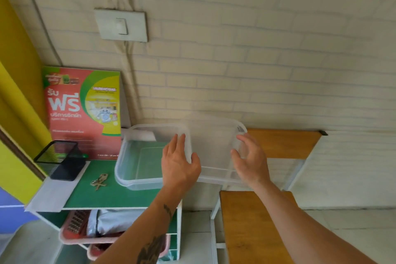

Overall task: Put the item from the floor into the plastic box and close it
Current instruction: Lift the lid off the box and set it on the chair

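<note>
Two hands (177,163) (250,161), one box (137,185), one lid (214,148)

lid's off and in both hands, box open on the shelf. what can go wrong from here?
1. The box looks empty and no floor item is in view, so closing it now would skip that step.
2. The left hand and right hand hold the lid only at its edges, mostly beyond the green shelf top. A slip would likely drop it to the floor.
</note>
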Tool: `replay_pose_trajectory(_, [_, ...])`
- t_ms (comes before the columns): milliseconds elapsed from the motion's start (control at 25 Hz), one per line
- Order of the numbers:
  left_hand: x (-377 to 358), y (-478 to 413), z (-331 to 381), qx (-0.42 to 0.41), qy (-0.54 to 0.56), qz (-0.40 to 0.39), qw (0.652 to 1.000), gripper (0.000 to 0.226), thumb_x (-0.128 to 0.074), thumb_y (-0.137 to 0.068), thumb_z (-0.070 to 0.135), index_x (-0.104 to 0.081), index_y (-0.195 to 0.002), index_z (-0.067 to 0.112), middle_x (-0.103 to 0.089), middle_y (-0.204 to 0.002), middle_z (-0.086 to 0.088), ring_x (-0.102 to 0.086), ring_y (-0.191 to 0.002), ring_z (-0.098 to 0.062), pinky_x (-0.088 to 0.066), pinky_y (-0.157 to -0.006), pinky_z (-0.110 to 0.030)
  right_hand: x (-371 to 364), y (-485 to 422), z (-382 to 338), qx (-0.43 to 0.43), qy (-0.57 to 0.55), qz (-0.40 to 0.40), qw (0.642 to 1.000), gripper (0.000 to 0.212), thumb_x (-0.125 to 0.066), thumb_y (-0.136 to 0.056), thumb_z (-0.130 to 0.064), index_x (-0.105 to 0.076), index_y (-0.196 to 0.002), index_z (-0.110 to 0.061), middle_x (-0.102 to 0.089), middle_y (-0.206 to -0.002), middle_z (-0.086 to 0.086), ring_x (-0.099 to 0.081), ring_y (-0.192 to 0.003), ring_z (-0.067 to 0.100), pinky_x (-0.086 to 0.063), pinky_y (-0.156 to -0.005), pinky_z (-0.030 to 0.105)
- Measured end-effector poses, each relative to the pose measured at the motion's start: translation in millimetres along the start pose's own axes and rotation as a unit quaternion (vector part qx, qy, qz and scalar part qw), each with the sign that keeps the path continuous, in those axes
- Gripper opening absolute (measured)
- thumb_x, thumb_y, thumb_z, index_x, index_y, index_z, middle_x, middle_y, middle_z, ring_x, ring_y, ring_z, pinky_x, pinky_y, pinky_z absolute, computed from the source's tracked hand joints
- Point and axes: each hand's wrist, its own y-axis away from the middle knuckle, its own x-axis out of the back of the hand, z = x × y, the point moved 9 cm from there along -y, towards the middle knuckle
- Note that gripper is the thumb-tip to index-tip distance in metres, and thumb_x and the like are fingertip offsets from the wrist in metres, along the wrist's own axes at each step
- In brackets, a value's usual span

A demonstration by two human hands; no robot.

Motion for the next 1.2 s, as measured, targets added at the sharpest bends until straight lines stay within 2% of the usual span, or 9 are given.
replay_pose_trajectory(80, [-35.2, 14.1, 11.6, 0.004, -0.032, -0.039, 0.999, 0.068, -0.049, -0.092, 0.035, -0.022, -0.153, 0.02, -0.023, -0.161, -0.005, -0.021, -0.146, -0.026, -0.021, -0.121, -0.044, 25.5, 6.0, 26.6, -0.01, 0.004, 0.005, 1.0, 0.047, -0.063, -0.089, -0.02, -0.055, -0.134, -0.012, -0.048, -0.147, 0.005, -0.039, -0.133, 0.011, -0.031, -0.106, 0.027])
replay_pose_trajectory(160, [-68.4, 32.4, 24.4, 0.01, -0.092, -0.06, 0.994, 0.069, -0.045, -0.092, 0.041, -0.019, -0.153, 0.021, -0.024, -0.161, -0.004, -0.023, -0.145, -0.026, -0.019, -0.12, -0.046, 46.7, 14.8, 59.7, -0.027, 0.003, -0.004, 1.0, 0.048, -0.063, -0.088, -0.017, -0.055, -0.134, -0.009, -0.049, -0.144, 0.005, -0.041, -0.127, 0.008, -0.029, -0.102, 0.022])
replay_pose_trajectory(280, [-107.4, 54.9, 53.3, -0.014, -0.17, -0.052, 0.984, 0.068, -0.045, -0.091, 0.042, -0.023, -0.151, 0.018, -0.03, -0.157, -0.006, -0.03, -0.142, -0.026, -0.018, -0.12, -0.046, 65.9, 27.8, 113.1, -0.061, -0.009, -0.014, 0.998, 0.049, -0.063, -0.086, -0.02, -0.056, -0.133, -0.011, -0.047, -0.147, 0.006, -0.038, -0.139, 0.017, -0.029, -0.11, 0.027])
replay_pose_trajectory(400, [-130.4, 54.5, 62.7, -0.011, -0.165, -0.035, 0.986, 0.068, -0.048, -0.09, 0.04, -0.025, -0.15, 0.017, -0.033, -0.155, -0.009, -0.032, -0.14, -0.029, -0.026, -0.118, -0.047, 65.4, 25.5, 146.9, -0.098, -0.057, 0.001, 0.994, 0.051, -0.064, -0.085, -0.02, -0.055, -0.135, -0.014, -0.042, -0.151, 0.006, -0.034, -0.142, 0.018, -0.029, -0.115, 0.036])
replay_pose_trajectory(640, [-85.9, 34.4, 32.1, 0.028, -0.199, 0.022, 0.979, 0.074, -0.043, -0.085, 0.042, -0.026, -0.152, 0.015, -0.029, -0.158, -0.012, -0.032, -0.14, -0.033, -0.027, -0.116, -0.046, 16.9, -5.6, 113.4, -0.046, -0.122, -0.028, 0.991, 0.051, -0.066, -0.085, -0.019, -0.055, -0.135, -0.014, -0.041, -0.153, 0.006, -0.03, -0.144, 0.018, -0.028, -0.117, 0.037])
replay_pose_trajectory(840, [-60.0, 39.8, 16.1, 0.041, -0.174, 0.03, 0.983, 0.073, -0.044, -0.084, 0.041, -0.026, -0.151, 0.018, -0.032, -0.156, -0.009, -0.035, -0.136, -0.03, -0.03, -0.113, -0.044, -6.8, -3.1, 89.6, -0.029, -0.134, -0.045, 0.989, 0.05, -0.065, -0.086, -0.021, -0.055, -0.135, -0.018, -0.04, -0.154, 0.003, -0.031, -0.144, 0.016, -0.029, -0.115, 0.036])
replay_pose_trajectory(960, [-61.5, 35.7, 22.4, 0.02, -0.181, 0.035, 0.983, 0.072, -0.045, -0.082, 0.041, -0.03, -0.149, 0.017, -0.033, -0.156, -0.011, -0.036, -0.137, -0.031, -0.03, -0.115, -0.046, -0.2, -2.4, 91.2, -0.029, -0.127, -0.024, 0.991, 0.047, -0.067, -0.085, -0.021, -0.057, -0.132, -0.018, -0.045, -0.15, 0.003, -0.035, -0.141, 0.016, -0.035, -0.113, 0.039])
replay_pose_trajectory(1120, [-73.2, 28.1, 48.8, -0.028, -0.189, 0.056, 0.98, 0.071, -0.049, -0.08, 0.036, -0.038, -0.146, 0.014, -0.037, -0.154, -0.015, -0.039, -0.136, -0.034, -0.03, -0.114, -0.047, 21.3, -3.9, 104.9, -0.05, -0.119, 0.005, 0.992, 0.047, -0.068, -0.085, -0.019, -0.058, -0.13, -0.015, -0.048, -0.147, 0.004, -0.038, -0.138, 0.016, -0.033, -0.106, 0.028])
replay_pose_trajectory(1200, [-94.3, 27.8, 57.2, -0.032, -0.178, 0.041, 0.983, 0.071, -0.049, -0.081, 0.036, -0.036, -0.147, 0.015, -0.036, -0.154, -0.014, -0.037, -0.138, -0.034, -0.028, -0.114, -0.045, 32.8, -4.3, 124.6, -0.069, -0.107, 0.019, 0.992, 0.047, -0.068, -0.085, -0.02, -0.059, -0.13, -0.014, -0.048, -0.147, 0.003, -0.039, -0.138, 0.015, -0.033, -0.109, 0.03])
